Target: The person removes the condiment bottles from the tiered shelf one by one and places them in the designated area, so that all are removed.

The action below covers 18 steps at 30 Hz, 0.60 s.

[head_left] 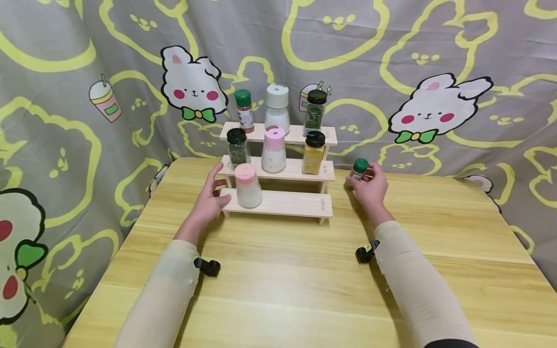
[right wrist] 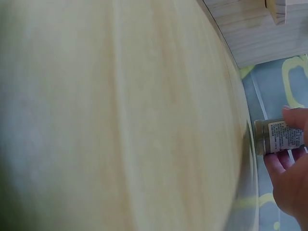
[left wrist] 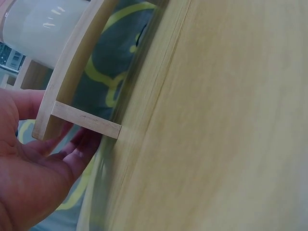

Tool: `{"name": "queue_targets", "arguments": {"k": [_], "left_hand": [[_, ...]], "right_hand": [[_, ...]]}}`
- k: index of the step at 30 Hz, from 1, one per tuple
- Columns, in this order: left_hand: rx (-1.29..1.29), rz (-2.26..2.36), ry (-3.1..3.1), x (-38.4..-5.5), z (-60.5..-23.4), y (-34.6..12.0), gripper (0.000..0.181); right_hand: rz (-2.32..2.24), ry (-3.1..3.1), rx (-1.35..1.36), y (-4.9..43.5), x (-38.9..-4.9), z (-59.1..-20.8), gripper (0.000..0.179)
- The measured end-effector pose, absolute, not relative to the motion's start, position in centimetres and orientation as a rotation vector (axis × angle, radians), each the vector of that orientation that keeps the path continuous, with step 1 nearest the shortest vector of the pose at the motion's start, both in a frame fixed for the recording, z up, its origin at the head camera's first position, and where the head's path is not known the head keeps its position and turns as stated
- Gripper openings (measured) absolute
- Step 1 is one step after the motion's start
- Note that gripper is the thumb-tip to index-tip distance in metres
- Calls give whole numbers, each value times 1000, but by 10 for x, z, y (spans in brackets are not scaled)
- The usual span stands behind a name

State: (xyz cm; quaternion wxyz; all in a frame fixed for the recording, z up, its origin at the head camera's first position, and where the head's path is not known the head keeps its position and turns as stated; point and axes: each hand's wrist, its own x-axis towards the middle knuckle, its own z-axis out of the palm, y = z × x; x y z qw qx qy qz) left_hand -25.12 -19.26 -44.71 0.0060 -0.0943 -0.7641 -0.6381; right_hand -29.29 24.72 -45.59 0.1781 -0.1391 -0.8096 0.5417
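A three-step wooden rack [head_left: 287, 202] stands on the table. My left hand [head_left: 208, 205] grips the left end of its lowest step, thumb on top and fingers curled beneath, as the left wrist view shows. Close by, a pink-lidded shaker [head_left: 249, 193] of pale contents sits on that step. To the right of the rack, my right hand [head_left: 372, 188] holds a small green-capped spice jar [head_left: 359, 166] between thumb and fingers. The right wrist view shows the printed label on this spice jar [right wrist: 285, 136]; its cap is out of sight there.
On the middle step are a black-capped herb jar [head_left: 238, 150], a pink-lidded shaker [head_left: 273, 157] and a yellow spice jar [head_left: 313, 157]. The top step carries a green-capped jar [head_left: 245, 113], a white-lidded shaker [head_left: 277, 108] and a dark herb jar [head_left: 314, 116]. A patterned curtain [head_left: 348, 63] hangs behind.
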Motion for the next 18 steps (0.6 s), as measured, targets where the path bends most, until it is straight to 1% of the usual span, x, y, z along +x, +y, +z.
{"name": "queue_targets", "arguments": {"k": [3,6,9,13,18], "left_hand": [[-284,-1993,-2387,-251,-448,-192,90],[-267,-2005,-2404,-244,-435,-188,88],[-261,-2032,-2403,-244,-433,-188,87],[-256,-2033,-2397,-252,-446,-193,90],[-250,-2023,-2408,-251,-446,-192,90]], "right_hand": [[1522,-2306,-391,249,-295,-460,59],[1516,-2317,-387,251,-296,-463,60],[1516,-2320,-384,252,-297,-464,61],[1521,-2321,-380,253,-298,-465,61],[1537,-2320,-372,252,-298,-465,62]]}}
